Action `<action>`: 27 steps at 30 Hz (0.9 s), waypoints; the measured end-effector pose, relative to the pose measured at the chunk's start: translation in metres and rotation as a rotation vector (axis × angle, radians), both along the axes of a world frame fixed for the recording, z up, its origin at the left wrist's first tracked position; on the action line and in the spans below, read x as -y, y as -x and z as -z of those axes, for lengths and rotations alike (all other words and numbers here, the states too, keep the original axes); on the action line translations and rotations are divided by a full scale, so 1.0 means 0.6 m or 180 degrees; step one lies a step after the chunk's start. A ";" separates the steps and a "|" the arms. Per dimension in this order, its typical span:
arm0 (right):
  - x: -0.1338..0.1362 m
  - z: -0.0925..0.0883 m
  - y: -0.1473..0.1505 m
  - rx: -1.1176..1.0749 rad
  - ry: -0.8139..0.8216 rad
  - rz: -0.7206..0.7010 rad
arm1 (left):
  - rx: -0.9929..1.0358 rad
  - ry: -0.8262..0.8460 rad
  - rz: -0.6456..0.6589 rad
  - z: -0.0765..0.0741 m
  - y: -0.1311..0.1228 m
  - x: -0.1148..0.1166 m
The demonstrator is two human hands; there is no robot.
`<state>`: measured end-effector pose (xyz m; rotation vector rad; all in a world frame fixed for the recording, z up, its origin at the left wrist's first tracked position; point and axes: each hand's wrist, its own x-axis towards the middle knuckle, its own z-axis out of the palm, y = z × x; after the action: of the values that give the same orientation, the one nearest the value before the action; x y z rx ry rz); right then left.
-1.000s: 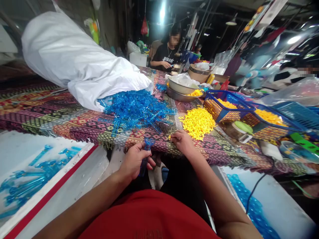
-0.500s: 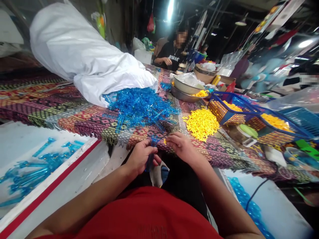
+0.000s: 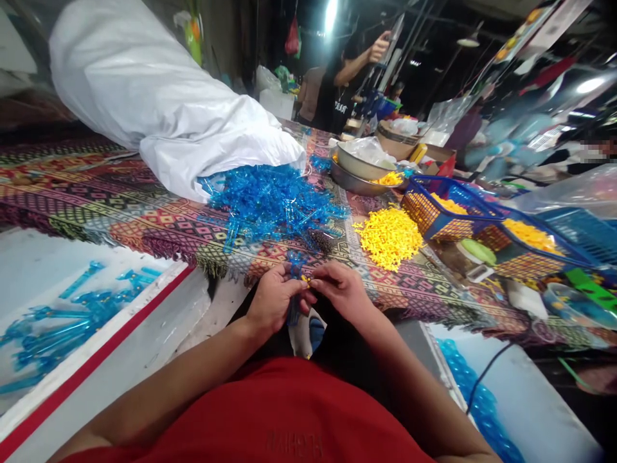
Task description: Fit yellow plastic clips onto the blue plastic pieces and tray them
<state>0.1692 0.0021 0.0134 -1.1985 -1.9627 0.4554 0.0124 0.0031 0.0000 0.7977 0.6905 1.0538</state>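
Observation:
My left hand (image 3: 272, 299) is closed round a clear blue plastic piece (image 3: 295, 258), whose top sticks up above the fingers. My right hand (image 3: 340, 292) pinches a small yellow piece (image 3: 305, 280) against the blue one, and the fingertips of both hands nearly meet. Beyond them on the patterned cloth (image 3: 159, 225) lies a heap of blue pieces (image 3: 274, 202), spilling from the mouth of a white sack (image 3: 168, 103). A pile of small yellow pieces (image 3: 389, 236) lies to its right.
Blue baskets (image 3: 453, 209) with yellow pieces stand at the right, near metal bowls (image 3: 361, 168). A white box (image 3: 110, 347) at the lower left holds blue pieces; another (image 3: 544, 392) is at the lower right. Across the table, a person's raised arm (image 3: 354, 67) holds a machine handle.
My right hand has moved left, bringing the yellow piece to the blue one in my left hand. The person across the table has raised an arm to the handle.

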 end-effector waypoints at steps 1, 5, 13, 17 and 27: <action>0.003 0.004 0.004 -0.0200 0.0177 0.0102 | 0.0018 0.0007 -0.0076 -0.001 0.000 0.001; 0.019 0.018 0.020 -0.0970 0.0840 0.0127 | -0.0028 -0.0010 -0.0290 -0.003 -0.004 0.006; 0.029 0.047 0.030 -0.1960 0.1312 0.0187 | -0.0446 -0.0142 -0.0341 0.000 -0.009 0.013; 0.029 0.057 0.023 -0.1459 0.0977 0.0337 | -0.0579 -0.0123 -0.0279 0.002 -0.012 0.015; 0.032 0.048 0.012 -0.0536 0.0083 0.0381 | -0.0484 -0.0074 -0.0084 0.002 -0.016 0.018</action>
<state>0.1621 -0.0169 -0.0154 -1.2448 -1.7372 0.5043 0.0221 -0.0076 -0.0014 0.8975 0.8208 1.0337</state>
